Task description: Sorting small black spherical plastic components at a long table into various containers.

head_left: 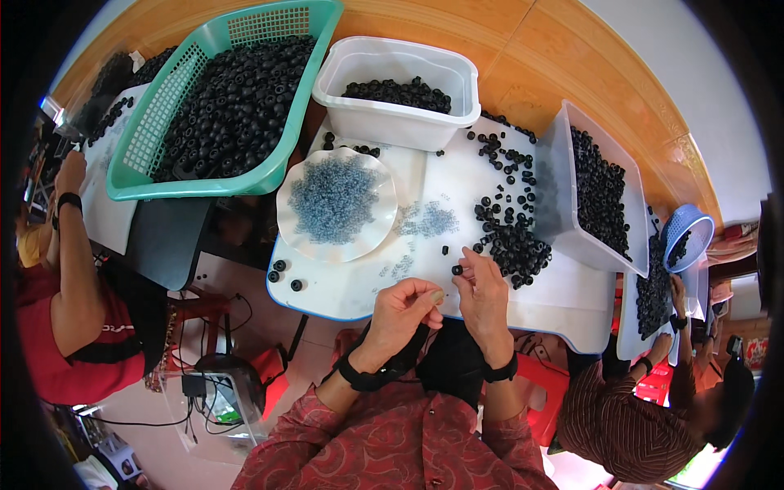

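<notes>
My left hand (402,317) is above the front edge of the white table, its thumb and forefinger pinched together. Whatever lies between those fingertips is too small to make out. Just right of it, my right hand (485,304) grips a small round black plastic part (457,269) between thumb and forefinger. A loose black piece (445,250) lies on the tabletop beyond the fingertips. To the right of that spreads a heap of black plastic parts (514,253). Small clear bluish rings (439,220) are scattered past my hands.
A white scalloped plate (385,229) holds many clear rings. Behind stand a green basket (131,167), a white tub (392,126) and a translucent bin (559,196), all holding black parts. Three black pieces (296,285) lie front left. People work left (77,318) and right (621,416).
</notes>
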Tool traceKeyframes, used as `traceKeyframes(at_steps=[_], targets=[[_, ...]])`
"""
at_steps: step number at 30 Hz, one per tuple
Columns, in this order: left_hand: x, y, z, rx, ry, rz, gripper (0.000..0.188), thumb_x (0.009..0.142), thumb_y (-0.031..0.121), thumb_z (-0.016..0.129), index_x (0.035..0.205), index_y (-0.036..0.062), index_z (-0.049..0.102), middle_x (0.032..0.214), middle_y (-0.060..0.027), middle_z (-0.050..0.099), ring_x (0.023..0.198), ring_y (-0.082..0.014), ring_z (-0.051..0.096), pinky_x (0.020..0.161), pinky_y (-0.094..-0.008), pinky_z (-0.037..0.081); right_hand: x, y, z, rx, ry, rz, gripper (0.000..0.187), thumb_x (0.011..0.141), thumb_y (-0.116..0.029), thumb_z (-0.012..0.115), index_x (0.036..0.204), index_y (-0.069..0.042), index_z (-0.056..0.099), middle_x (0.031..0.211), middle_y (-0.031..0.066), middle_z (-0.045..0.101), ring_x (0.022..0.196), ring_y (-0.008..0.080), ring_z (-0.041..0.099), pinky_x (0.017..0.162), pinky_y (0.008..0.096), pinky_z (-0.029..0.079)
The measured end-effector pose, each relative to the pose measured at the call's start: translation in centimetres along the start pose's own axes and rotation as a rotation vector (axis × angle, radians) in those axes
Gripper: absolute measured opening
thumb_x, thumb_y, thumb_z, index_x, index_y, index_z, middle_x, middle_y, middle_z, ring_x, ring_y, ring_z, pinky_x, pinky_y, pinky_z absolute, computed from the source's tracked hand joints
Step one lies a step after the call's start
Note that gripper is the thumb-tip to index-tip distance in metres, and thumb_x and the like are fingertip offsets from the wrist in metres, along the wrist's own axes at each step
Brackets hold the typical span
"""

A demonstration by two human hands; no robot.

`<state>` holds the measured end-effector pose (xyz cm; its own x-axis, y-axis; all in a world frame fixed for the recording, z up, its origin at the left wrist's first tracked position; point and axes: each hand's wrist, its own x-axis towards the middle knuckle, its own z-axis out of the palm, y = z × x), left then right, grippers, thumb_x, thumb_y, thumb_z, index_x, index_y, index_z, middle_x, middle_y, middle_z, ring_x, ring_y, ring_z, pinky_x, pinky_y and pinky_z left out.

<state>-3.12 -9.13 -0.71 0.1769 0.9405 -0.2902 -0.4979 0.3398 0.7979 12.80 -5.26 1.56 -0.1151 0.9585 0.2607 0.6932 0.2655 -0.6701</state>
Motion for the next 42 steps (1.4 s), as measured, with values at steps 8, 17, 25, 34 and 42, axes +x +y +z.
traceKeyframes(at_steps=[8,17,25,34,42], targets=[[-0.1,0.2,0.2,-0.004,0.001,0.012,0.015,0.095,0.01,0.062,0.101,-0.0039,0.065,0.085,-0.006,0.067,0.068,-0.0098,0.064,0.061,-0.024,0.058,-0.3,0.2,0.0,-0.071,0.032,-0.062,0.024,0.079,0.007,0.064,0.102,0.0,0.064,0.09,0.0144,0.058,0.077,0.0291,0.061,0.067,0.0365,0.05],[-0.1,0.3,0.2,-0.067,0.043,0.068,0.015,0.095,0.011,0.062,0.102,-0.0023,0.065,0.087,-0.0068,0.066,0.065,-0.0086,0.06,0.057,-0.023,0.055,-2.6,-1.3,-0.9,0.77,-0.042,0.38,0.02,0.098,-0.006,0.055,0.114,0.003,0.062,0.093,0.0068,0.067,0.076,0.0101,0.06,0.068,0.0244,0.05],[-0.4,0.9,0.9,-0.106,0.038,0.07,0.016,0.096,0.012,0.062,0.103,-0.0013,0.066,0.086,-0.0046,0.066,0.064,-0.0068,0.057,0.057,-0.0207,0.05,-3.9,-2.4,-0.7,1.075,-0.098,0.458,0.028,0.102,-0.018,0.053,0.118,0.002,0.061,0.092,0.0049,0.066,0.073,0.0081,0.058,0.065,0.0218,0.048],[-0.7,0.7,1.1,-0.118,0.043,0.114,0.013,0.096,0.01,0.062,0.102,-0.0013,0.066,0.082,-0.0029,0.066,0.064,-0.0063,0.057,0.059,-0.0204,0.049,-4.6,-3.2,-0.2,1.118,-0.085,0.5,0.029,0.102,-0.019,0.052,0.119,0.002,0.061,0.089,0.0014,0.065,0.069,0.0047,0.054,0.06,0.0183,0.043],[-1.1,1.1,1.6,-0.062,0.074,0.137,0.013,0.095,0.009,0.062,0.1,-0.002,0.066,0.08,-0.0039,0.067,0.066,-0.0065,0.057,0.061,-0.0205,0.049,-4.7,-3.5,0.0,1.152,-0.064,0.505,0.028,0.102,-0.016,0.052,0.121,0.004,0.06,0.088,0.0026,0.064,0.069,0.0057,0.054,0.062,0.0199,0.045]])
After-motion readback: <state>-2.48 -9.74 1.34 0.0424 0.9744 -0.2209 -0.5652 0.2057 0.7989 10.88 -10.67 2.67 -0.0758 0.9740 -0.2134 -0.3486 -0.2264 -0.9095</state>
